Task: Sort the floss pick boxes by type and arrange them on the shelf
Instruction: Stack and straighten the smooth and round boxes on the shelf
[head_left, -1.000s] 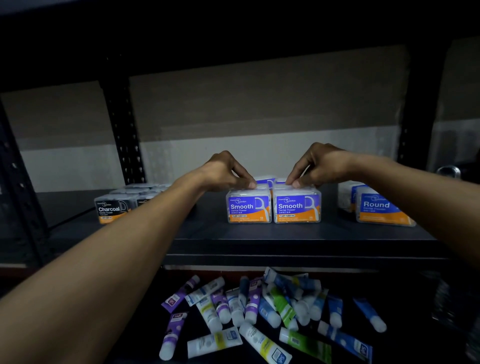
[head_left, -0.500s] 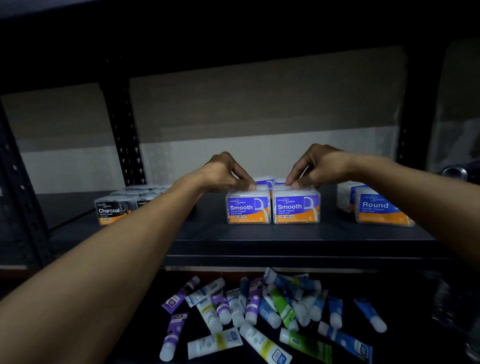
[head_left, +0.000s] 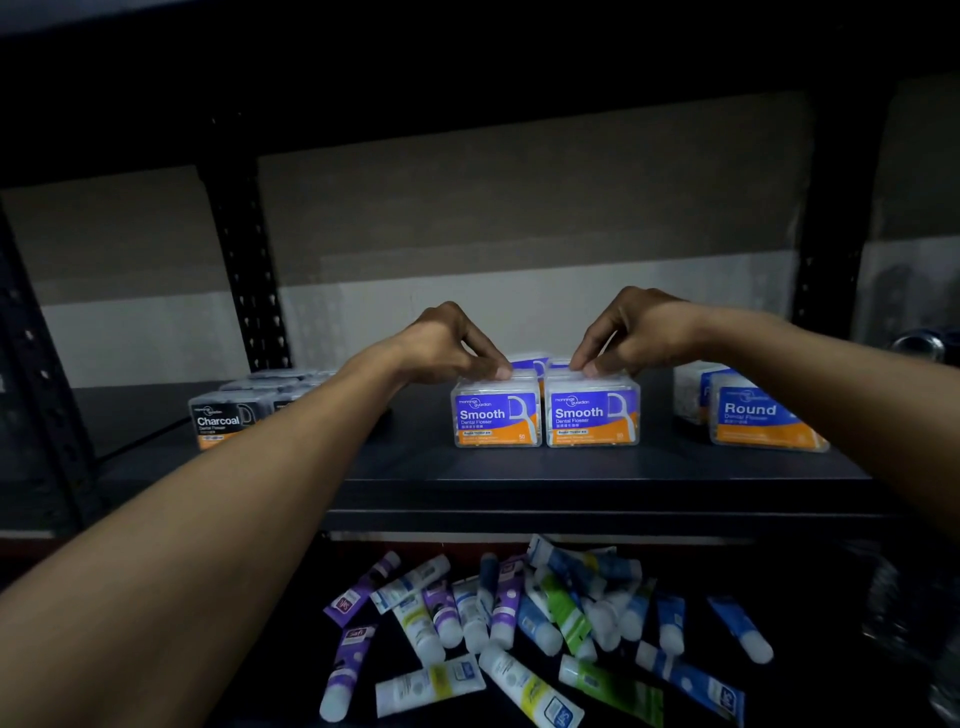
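On the dark metal shelf (head_left: 571, 478), the left Smooth box (head_left: 496, 418) and right Smooth box (head_left: 592, 418), clear plastic with blue-and-orange labels, stand touching. The left hand (head_left: 447, 343) pinches the first one's lid in a closed grip; the right hand (head_left: 634, 332) likewise the second's. Black-labelled Charcoal boxes (head_left: 226, 423) sit well left, partly behind the forearm; Round boxes (head_left: 758, 421) well right. Coloured tubes (head_left: 519, 623) lie scattered below
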